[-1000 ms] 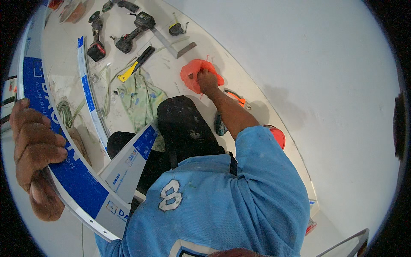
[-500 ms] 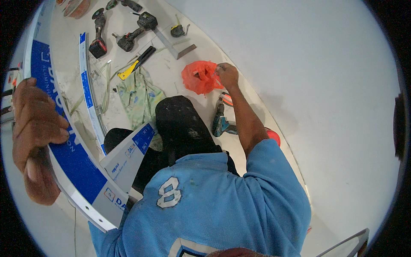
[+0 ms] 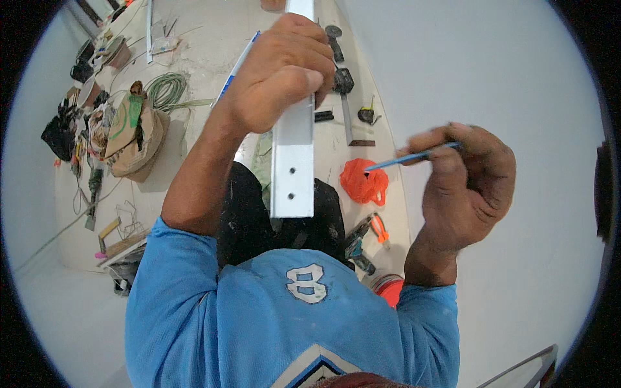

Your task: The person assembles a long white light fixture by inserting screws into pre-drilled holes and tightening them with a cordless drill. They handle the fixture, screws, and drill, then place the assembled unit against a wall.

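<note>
As the left hand (image 3: 283,74) wraps its fingers round a white metal profile (image 3: 293,142), I see the near end held up in front of the person's knees (image 3: 328,216), while the far part runs on behind the fist. To the right, the right hand (image 3: 469,184) pinches a thin blue rod (image 3: 411,157) between thumb and fingers; blur keeps me from telling whether it is a pen or a tool. Its tip points left, apart from the profile, and crosses my view of the red plastic bag (image 3: 363,184).

I count two dark holes (image 3: 292,171) in the near end, so I judge the hole-making there done. Both look unfilled to me and nothing is joined to that end, so any fastening seems left. Near right, a cordless drill (image 3: 354,247) lies untouched; a tape measure (image 3: 367,115) lies farther off.
</note>
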### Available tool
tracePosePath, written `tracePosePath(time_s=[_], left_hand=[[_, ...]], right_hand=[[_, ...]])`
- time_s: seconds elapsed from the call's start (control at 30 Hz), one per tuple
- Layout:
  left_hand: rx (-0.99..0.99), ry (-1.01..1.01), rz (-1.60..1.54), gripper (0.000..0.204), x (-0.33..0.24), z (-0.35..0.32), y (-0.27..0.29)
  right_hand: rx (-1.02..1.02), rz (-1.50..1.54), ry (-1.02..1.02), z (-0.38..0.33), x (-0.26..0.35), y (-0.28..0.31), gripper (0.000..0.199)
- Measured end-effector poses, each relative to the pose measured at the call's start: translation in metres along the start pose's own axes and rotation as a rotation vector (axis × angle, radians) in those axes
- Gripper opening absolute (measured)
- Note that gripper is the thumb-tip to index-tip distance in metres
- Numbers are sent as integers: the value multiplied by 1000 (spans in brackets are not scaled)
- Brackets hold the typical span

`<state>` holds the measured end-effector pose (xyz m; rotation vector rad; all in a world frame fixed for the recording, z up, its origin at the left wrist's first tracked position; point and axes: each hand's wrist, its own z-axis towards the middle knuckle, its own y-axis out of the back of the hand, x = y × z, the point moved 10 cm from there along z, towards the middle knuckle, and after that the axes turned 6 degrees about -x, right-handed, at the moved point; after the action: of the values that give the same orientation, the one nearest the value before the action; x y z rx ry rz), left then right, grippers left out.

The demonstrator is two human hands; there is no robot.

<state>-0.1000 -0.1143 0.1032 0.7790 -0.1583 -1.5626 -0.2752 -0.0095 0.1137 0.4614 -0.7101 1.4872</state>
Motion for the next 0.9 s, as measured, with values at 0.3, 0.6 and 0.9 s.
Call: tracePosePath(time_s=[0.3, 0.6, 0.9], left_hand=[[-103, -41, 45, 32, 4, -7, -4], [-161, -97, 53, 31, 2, -14, -1], [-170, -31, 60, 31, 4, -12, -1]], right_hand=[[428, -313, 149, 5, 9, -83, 25], [471, -371, 205, 5, 22, -92, 24], [484, -416, 198, 2, 19, -98, 26]])
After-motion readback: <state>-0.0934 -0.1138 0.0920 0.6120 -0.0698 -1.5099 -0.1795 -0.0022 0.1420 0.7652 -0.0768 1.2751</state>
